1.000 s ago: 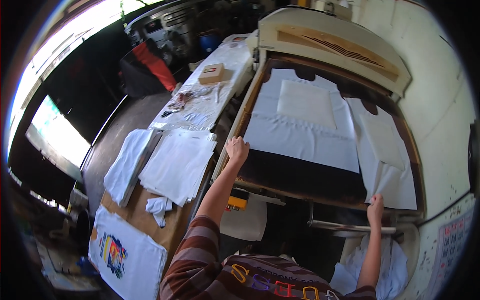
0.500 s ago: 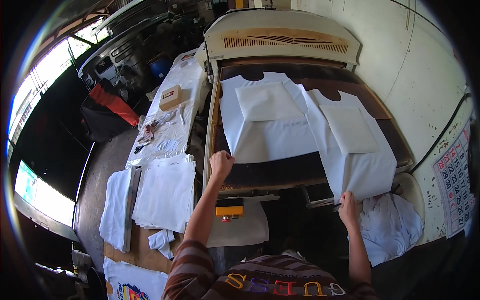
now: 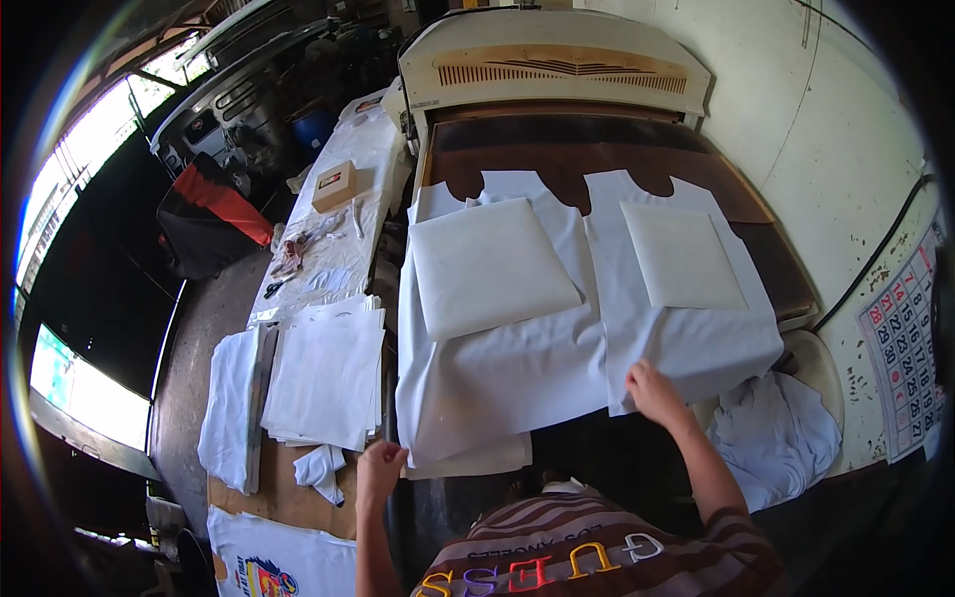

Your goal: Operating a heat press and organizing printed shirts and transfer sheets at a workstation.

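Low in front, my left hand (image 3: 382,468) pinches the left white panel (image 3: 512,383), my right hand (image 3: 655,392) the right panel (image 3: 691,343)!

most of the front edge of the press bed (image 3: 477,149) is concealed beneath the left white garment (image 3: 497,383) and the right white garment (image 3: 686,343); a pale sheet (image 3: 497,461) is partly covered by the former; the printed fabric (image 3: 284,553) is truncated by the lower edge; loose items (image 3: 288,257) on the side table (image 3: 373,164) are too small to identify.
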Action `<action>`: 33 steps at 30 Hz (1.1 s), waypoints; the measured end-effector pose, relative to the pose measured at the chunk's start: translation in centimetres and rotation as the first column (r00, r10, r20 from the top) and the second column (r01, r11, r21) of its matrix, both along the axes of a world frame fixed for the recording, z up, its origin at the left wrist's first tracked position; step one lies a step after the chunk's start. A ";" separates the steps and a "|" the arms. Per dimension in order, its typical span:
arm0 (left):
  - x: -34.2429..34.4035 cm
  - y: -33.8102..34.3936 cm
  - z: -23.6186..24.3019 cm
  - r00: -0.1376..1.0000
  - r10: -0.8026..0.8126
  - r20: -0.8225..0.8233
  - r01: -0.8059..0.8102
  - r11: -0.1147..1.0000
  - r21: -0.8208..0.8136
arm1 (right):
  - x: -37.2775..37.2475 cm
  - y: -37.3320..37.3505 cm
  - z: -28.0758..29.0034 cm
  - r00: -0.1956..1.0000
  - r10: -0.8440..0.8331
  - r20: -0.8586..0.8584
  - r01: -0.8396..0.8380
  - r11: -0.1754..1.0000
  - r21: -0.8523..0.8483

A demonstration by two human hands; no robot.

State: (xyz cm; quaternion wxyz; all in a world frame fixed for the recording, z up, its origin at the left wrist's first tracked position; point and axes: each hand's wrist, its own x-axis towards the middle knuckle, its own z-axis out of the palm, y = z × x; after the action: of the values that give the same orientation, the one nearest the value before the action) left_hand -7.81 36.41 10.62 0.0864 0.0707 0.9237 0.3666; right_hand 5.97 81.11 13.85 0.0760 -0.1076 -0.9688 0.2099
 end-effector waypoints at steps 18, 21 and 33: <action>-16.4 15.9 -3.1 0.943 0.328 0.063 -0.334 0.928 0.162 | -8.5 17.6 -3.7 0.994 -0.034 -0.108 0.097 0.747 0.658; -14.9 17.8 -2.5 0.933 0.340 0.119 -0.359 0.862 0.358 | -9.4 14.5 -0.2 0.949 0.013 -0.314 0.153 0.852 0.500; 4.3 15.1 -3.8 0.927 0.296 0.232 -0.374 0.680 0.630 | -10.3 -9.8 0.5 0.773 0.585 -0.246 -0.544 0.811 0.217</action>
State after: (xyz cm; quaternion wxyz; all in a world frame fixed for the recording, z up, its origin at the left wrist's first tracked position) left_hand -3.54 51.53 6.79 0.0379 -0.0940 0.7228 0.6836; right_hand -4.28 71.35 14.32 0.1629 0.2270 -0.9447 0.1715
